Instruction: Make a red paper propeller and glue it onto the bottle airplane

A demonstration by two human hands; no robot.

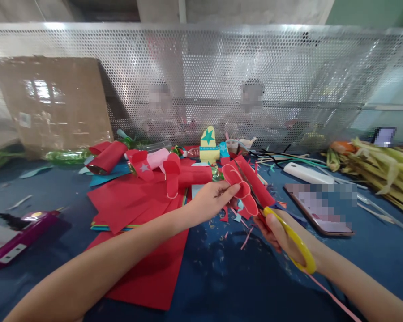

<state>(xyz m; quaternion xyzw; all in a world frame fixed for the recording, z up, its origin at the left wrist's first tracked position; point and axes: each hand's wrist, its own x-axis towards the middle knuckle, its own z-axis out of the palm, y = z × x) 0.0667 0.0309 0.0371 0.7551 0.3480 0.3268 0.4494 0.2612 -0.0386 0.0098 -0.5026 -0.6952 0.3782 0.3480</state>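
Note:
Between the thumb and fingers of my left hand [212,201] is a red paper cutout [231,175] with rounded lobes and a pale outline. My right hand [274,230] grips scissors [293,239] with yellow handles. Their dark blades run along the cutout's right edge, and a red strip of paper [258,185] lies on the blades' far side. Small red, blue and pink scraps [237,215] are scattered on the dark blue table under my hands. Left of my left hand stands a red paper shape [172,174] with rounded parts, near red paper rolls [110,157].
Red paper sheets [147,268] spread to the left. A purple power strip [23,237] sits at far left, a phone [319,210] at right. Behind are a yellow paper piece with a star [208,145], a cardboard box [50,103], dried husks [383,167] and a perforated metal panel [208,58].

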